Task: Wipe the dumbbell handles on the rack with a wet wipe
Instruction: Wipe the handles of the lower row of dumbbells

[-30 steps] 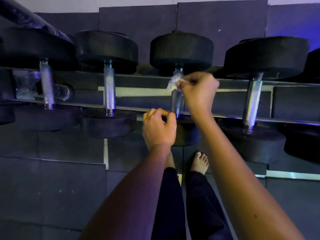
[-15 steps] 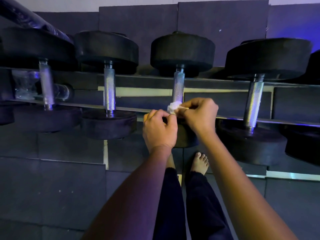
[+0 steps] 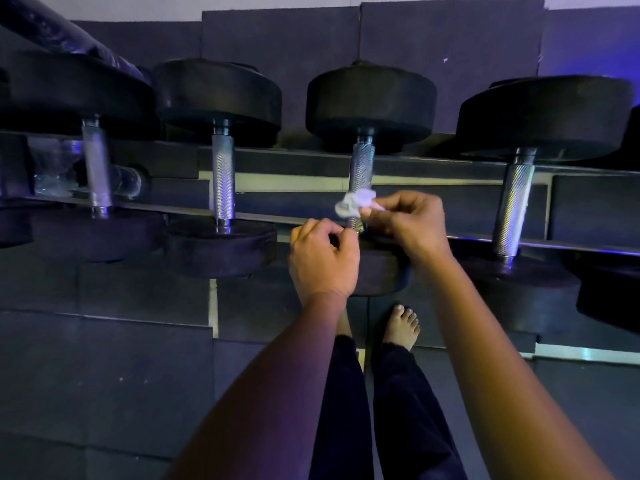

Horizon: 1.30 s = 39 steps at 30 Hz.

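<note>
Several black dumbbells lie across a low rack, each with a knurled steel handle. My right hand pinches a crumpled white wet wipe against the lower part of the third dumbbell's handle. My left hand is curled at that handle's near end, just above the near weight head; whether it grips the bar is hidden by its fingers. Other handles stand to the left and right.
A padded black roll runs along the upper left. Clear plastic wrap sits behind the leftmost dumbbell. Dark floor mats cover the ground, and my bare feet stand close under the rack.
My right hand slid the wipe from the top of the handle down to its lower end, then lifted it slightly. My left hand stayed at the handle's near end.
</note>
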Motion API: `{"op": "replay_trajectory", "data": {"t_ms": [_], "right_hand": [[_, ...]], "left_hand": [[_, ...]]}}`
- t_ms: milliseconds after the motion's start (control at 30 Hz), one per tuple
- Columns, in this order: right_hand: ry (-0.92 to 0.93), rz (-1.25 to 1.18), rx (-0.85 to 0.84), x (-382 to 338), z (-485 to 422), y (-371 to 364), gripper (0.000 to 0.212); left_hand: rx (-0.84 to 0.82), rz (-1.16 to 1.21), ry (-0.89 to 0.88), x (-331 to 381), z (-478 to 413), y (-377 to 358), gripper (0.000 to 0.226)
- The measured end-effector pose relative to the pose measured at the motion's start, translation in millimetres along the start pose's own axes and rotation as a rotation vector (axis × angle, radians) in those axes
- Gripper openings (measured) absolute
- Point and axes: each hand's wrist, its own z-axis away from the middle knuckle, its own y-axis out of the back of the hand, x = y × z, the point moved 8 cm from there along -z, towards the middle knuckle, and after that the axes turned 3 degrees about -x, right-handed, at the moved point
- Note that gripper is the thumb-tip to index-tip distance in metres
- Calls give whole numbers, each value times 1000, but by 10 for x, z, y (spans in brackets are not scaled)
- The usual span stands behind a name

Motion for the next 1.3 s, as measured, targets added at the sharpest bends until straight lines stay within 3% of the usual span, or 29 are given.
{"op": "replay_trajectory", "data": {"t_ms": [133, 367, 500, 667, 733, 900, 1067, 1300], "right_hand": [[45, 234, -19, -34, 89, 14, 14], [104, -131, 143, -482, -384, 39, 13], [80, -135, 105, -416, -318, -8, 11], [89, 329, 5, -182, 122, -39, 12], [113, 410, 7, -180, 237, -66, 7], [126, 319, 155, -385, 144, -61, 20], [182, 162, 368, -772, -117, -27, 14], [179, 171, 442, -748, -126, -55, 10]], "left_hand": [[-11, 1, 14, -15, -2, -11, 19], [-25, 3, 3, 4, 11, -8, 21], [-40, -2, 9, -10, 7, -20, 22], [-26, -21, -5, -4, 0, -15, 27], [-11, -29, 2, -7, -5, -4, 27], [3, -30, -12, 6, -5, 13, 38], [3, -56, -19, 20, -7, 15, 36], [12, -41, -25, 24, -1, 23, 38]]}}
